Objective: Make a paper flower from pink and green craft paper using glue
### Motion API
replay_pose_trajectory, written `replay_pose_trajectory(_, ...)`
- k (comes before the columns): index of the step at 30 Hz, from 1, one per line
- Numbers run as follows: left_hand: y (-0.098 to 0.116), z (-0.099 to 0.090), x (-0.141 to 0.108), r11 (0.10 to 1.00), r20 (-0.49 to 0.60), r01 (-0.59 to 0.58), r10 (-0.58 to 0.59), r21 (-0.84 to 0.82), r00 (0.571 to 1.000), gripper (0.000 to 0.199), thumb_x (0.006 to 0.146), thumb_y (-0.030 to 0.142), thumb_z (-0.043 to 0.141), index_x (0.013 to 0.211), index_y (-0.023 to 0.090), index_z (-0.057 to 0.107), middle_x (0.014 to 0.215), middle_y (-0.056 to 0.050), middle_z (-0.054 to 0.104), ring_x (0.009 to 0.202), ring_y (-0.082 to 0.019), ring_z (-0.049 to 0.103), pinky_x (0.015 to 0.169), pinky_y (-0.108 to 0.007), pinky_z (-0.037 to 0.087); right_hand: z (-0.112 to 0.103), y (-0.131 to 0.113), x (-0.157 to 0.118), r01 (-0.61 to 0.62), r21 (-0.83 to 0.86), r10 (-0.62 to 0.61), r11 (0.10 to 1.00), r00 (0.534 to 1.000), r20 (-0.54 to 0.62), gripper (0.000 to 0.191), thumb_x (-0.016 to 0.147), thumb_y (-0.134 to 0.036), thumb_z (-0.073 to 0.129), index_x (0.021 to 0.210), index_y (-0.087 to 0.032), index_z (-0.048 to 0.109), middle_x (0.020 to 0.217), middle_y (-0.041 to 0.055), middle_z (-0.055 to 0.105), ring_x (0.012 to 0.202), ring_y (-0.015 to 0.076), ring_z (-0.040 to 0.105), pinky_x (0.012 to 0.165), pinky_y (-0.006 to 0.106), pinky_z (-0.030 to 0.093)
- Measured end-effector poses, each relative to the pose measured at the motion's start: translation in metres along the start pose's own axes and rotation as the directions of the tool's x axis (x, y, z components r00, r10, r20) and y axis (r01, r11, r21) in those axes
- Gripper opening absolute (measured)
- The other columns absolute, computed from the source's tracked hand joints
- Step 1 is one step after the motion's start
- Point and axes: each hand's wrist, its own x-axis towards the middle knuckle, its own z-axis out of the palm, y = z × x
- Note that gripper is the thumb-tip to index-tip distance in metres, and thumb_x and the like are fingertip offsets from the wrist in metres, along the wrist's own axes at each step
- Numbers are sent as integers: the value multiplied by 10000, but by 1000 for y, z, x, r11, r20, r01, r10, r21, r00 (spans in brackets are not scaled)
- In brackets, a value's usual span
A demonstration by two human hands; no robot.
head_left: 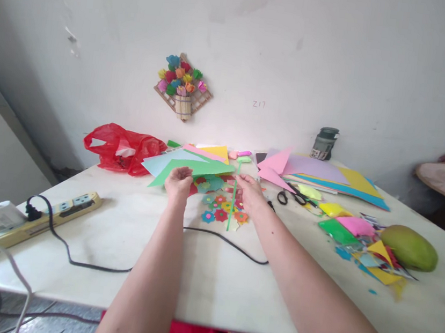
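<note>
My right hand [247,192] pinches a narrow green paper strip [232,205], which stands upright with its lower end near the paper flowers. To the left, my left hand [179,181] is closed at the edge of a green paper sheet [206,169]; its fingertips are partly hidden, and whether it grips the sheet is unclear. Between and below the hands lie several small paper flowers [221,215] in blue, red, yellow, orange and green. Larger teal and red cut pieces [209,184] lie behind them.
A black cable [230,239] crosses the table [207,294] to a power strip [75,205] at left. A red plastic bag [123,149] is back left. At right are scissors [297,197], clay packets [338,230], paper scraps, a green mango [409,247] and a bottle [325,144].
</note>
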Motion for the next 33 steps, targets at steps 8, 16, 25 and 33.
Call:
replay_pose_trajectory(8,-1,-1,1,998,61,20,-23,54,998,293,471,1,488,702,157,576,662,-11,625,664,-137,608,745,-303,485,0,-4,0,-6,-6,5,1000,998,-69,98,743,-267,559,805,-204,518,651,-8,624,455,131,589,373,207,394)
replay_pose_trajectory(16,-5,-5,2,994,83,0,-9,105,997,311,467,4,476,712,160,587,674,-15,632,675,-149,606,715,-304,488,0,-7,0,4,-33,-8,999,993,-116,63,763,-255,538,802,-213,512,584,-24,598,412,129,569,369,217,405)
replay_pose_trajectory(25,-16,-7,8,987,101,-40,24,156,995,306,473,6,479,703,170,597,668,-17,636,664,-149,605,694,-294,485,-1,-1,2,-57,-23,56,998,997,-44,30,738,-144,550,721,-155,528,635,16,633,438,115,582,379,205,423)
replay_pose_trajectory(33,6,-6,-10,819,134,-182,129,544,983,271,615,173,525,845,219,660,898,-25,667,815,-186,596,783,-309,444,6,0,1,-88,94,97,992,991,-97,96,703,-67,578,679,-145,527,529,-18,584,451,105,585,429,193,451)
